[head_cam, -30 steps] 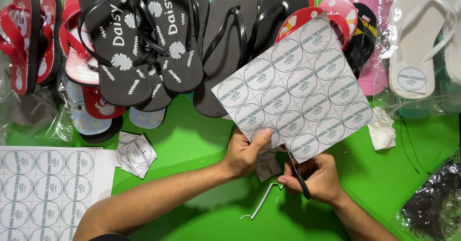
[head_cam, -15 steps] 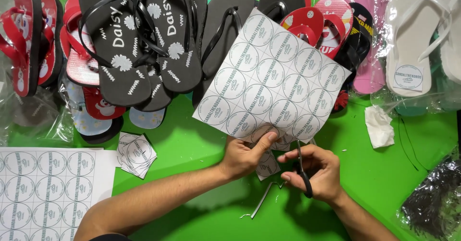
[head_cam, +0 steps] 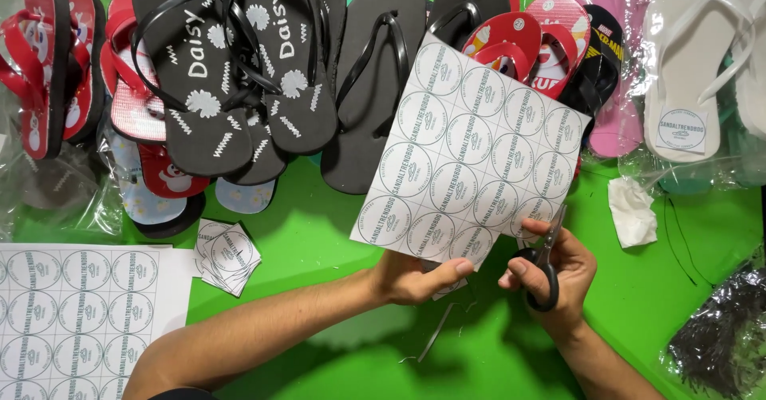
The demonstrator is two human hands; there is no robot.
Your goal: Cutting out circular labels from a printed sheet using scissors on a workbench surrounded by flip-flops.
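Sticker sheet under the scissors, held above the green worktop (head_cam: 319, 232).

Left hand (head_cam: 415, 276) pinches the lower edge of one white paper sheet of round printed stickers (head_cam: 471, 153); right hand (head_cam: 550, 276), fingers through the handles, grips one pair of black-handled scissors (head_cam: 546, 260) at that edge. One small stack of cut square stickers (head_cam: 227, 256) lies left; open worktop below.

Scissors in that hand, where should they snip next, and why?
Probably close the scissors along the printed line they sit on, at the sticker sheet's lower right edge. The right hand holds them there while the left hand grips the sheet's bottom edge.
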